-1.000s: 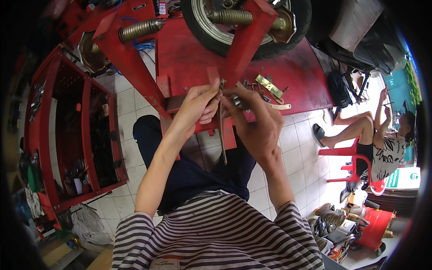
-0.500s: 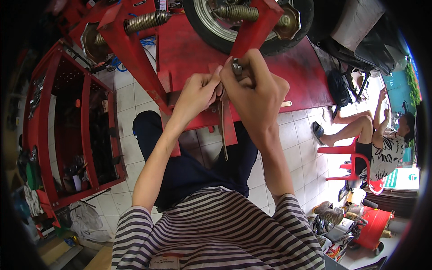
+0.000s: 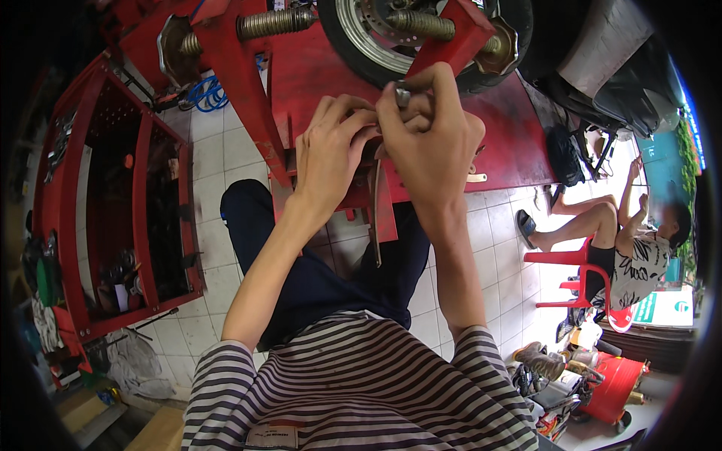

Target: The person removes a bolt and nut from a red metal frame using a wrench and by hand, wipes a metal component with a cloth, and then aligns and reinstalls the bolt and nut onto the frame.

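My right hand [image 3: 432, 135] is closed round a small silvery metal part [image 3: 403, 95] that shows between thumb and forefinger; its exact kind is unclear. Close beside it, my left hand [image 3: 327, 154] has its fingers bent inward, thumb and fingertips drawn together against the right hand's fingers. Whatever lies between those left fingertips is hidden. Both hands are raised over a red metal platform [image 3: 500, 143]. Below them a thin, dark curved strip [image 3: 374, 214] hangs down over a red bar; its upper end disappears behind the hands.
A tyred wheel [image 3: 361, 56] stands beyond my hands, between threaded clamp screws [image 3: 274, 25] on red posts. On the left is a red open cabinet [image 3: 143, 218]. At right a person [image 3: 639, 259] sits on a red chair [image 3: 560, 257]. A red cylindrical tank [image 3: 615, 387] stands lower right.
My left hand's fingers have lifted and spread a little, its back turning more toward view. The right hand keeps the metal part, slightly higher. The whole view has shifted slightly.
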A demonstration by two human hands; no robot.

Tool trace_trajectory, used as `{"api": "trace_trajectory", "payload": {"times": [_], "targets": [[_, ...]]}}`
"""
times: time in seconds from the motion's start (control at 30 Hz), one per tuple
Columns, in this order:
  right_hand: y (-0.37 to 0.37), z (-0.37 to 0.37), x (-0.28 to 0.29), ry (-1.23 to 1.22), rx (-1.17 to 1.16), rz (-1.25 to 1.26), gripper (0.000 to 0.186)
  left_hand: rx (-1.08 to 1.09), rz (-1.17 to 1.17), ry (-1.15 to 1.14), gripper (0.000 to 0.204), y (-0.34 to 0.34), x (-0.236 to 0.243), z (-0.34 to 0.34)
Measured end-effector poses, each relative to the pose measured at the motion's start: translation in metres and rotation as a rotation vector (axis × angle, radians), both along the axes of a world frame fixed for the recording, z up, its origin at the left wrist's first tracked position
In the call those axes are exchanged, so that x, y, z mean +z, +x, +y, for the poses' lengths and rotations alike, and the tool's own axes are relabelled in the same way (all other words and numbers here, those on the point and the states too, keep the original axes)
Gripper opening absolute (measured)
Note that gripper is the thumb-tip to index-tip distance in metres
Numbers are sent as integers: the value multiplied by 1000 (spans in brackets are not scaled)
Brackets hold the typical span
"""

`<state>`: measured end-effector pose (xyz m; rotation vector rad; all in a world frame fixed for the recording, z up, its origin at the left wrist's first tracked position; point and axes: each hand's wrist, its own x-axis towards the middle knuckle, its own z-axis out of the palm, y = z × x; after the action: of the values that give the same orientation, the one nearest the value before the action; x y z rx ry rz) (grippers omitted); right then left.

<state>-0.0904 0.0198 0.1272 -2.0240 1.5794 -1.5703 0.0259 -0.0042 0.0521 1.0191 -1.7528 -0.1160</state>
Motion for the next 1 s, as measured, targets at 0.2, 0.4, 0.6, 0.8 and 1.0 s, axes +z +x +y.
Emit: {"api": "trace_trajectory", "payload": {"times": [0.2,0.4,0.6,0.8,1.0], "targets": [[-8,-8,10,93,202,25,20,-190,78,276,15,12,-2,-16],[-19,-5,24,229,244,151,27,-306,171,391,12,15,-4,-23],[-15,-12,31,188,215,241,30,-285,164,372,13,13,-6,-20],[-5,-7,23,103,7,267,21,-178,-78,192,10,10,2,-15],[-2,14,-3,-35,-60,-12,16,-258,14,169,10,8,-2,-21]]}}
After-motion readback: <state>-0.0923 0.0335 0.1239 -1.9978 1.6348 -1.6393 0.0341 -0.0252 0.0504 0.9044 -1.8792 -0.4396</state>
